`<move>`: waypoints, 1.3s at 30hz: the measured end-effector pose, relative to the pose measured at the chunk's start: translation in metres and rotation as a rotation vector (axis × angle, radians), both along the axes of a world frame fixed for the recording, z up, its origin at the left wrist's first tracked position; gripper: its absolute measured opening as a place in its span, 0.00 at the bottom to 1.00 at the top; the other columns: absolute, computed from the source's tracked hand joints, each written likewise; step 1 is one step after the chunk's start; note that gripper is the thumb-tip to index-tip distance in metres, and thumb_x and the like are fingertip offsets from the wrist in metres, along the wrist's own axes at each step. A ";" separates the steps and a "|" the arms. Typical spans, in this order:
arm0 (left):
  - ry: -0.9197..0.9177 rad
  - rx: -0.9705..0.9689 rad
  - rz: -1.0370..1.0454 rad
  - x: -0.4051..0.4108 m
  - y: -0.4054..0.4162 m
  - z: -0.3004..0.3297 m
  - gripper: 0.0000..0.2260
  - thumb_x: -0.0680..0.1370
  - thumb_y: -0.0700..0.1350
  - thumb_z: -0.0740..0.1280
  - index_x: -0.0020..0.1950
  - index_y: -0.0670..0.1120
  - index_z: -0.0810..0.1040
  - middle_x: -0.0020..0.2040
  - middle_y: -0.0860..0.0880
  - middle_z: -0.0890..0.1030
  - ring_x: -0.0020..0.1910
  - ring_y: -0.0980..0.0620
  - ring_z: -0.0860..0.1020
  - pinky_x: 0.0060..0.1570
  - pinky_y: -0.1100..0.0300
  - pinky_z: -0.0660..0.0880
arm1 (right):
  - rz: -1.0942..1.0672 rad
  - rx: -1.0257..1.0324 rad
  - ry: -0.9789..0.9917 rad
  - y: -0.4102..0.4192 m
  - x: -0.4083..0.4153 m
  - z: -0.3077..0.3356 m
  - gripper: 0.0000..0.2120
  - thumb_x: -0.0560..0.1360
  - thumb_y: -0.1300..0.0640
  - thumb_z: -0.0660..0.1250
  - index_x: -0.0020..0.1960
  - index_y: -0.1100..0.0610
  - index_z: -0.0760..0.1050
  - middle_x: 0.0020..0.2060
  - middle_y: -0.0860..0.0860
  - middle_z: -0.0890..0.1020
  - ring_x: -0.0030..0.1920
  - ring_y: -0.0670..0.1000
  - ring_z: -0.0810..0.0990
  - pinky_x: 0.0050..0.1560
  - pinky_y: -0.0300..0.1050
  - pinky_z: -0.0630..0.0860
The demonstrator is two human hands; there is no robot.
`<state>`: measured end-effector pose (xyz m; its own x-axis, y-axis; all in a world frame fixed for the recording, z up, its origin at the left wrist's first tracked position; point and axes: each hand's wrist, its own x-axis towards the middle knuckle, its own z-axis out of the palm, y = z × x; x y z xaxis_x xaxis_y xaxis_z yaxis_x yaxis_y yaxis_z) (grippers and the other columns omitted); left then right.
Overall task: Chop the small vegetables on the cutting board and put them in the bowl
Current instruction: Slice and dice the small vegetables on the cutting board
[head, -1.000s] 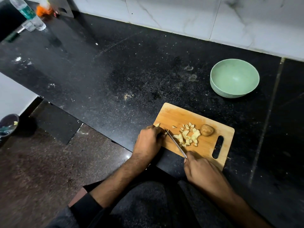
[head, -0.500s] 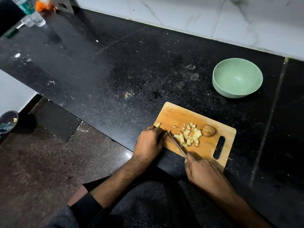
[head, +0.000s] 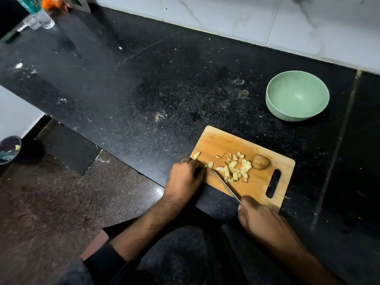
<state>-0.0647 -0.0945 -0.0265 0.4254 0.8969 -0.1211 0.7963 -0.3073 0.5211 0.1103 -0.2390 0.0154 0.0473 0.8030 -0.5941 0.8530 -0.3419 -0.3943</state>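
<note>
- While the right hand (head: 259, 219) grips the knife (head: 225, 186), handle buried in its curled fingers and only the blade showing, chopping is plainly the step in play.
- Blade runs from 5 o'clock up toward 10 o'clock over the near-left of the cutting board (head: 226, 140), tip right by the left hand (head: 186, 179).
- Left hand sits knuckles-up on the board's 8 o'clock corner, fingers curled under. A small piece (head: 210, 165) lies just at them, but whether they pinch it or only brace, I cannot tell.
- Chopped pieces (head: 236, 169) are heaped mid-board, on the blade's 3 o'clock side. One stray piece (head: 196, 155) lies out at 10 o'clock, near the edge.
- One whole vegetable (head: 260, 161), brown-skinned and uncut, sits just beside the pile at its 3 o'clock, so chopping looks well along but not finished.
- Green bowl (head: 287, 115) stands on the tabletop (head: 144, 89) at 1 o'clock from the board, well apart, nothing in it: no transfer yet.
- Next call, as I read it: finish the bit by the fingertips, then bring the whole one under the blade. It's round and likely to roll, so it wants a firm hold with fingertips tucked back.
- After that the pile must cross open tabletop to the bowl, and loose bits could scatter.
</note>
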 end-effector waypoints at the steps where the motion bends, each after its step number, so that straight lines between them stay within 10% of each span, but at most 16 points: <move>1: 0.000 -0.005 -0.006 0.001 -0.001 0.001 0.07 0.78 0.49 0.68 0.50 0.48 0.83 0.45 0.49 0.81 0.43 0.49 0.79 0.45 0.51 0.78 | -0.002 0.018 0.002 0.001 -0.001 0.000 0.07 0.85 0.49 0.47 0.56 0.49 0.62 0.36 0.50 0.78 0.36 0.43 0.79 0.37 0.40 0.77; 11: 0.055 -0.002 -0.015 0.004 -0.003 0.010 0.08 0.78 0.46 0.68 0.55 0.47 0.83 0.47 0.47 0.81 0.45 0.47 0.80 0.45 0.51 0.79 | 0.045 0.125 0.003 0.014 -0.013 -0.008 0.15 0.85 0.52 0.48 0.68 0.55 0.63 0.32 0.48 0.76 0.30 0.42 0.76 0.35 0.37 0.75; 39: 0.069 -0.010 0.011 0.002 -0.003 0.013 0.06 0.80 0.49 0.66 0.54 0.49 0.80 0.50 0.51 0.77 0.48 0.48 0.78 0.39 0.55 0.75 | 0.042 0.139 -0.017 0.017 -0.008 -0.003 0.13 0.85 0.51 0.48 0.62 0.53 0.67 0.31 0.46 0.74 0.30 0.43 0.76 0.39 0.41 0.79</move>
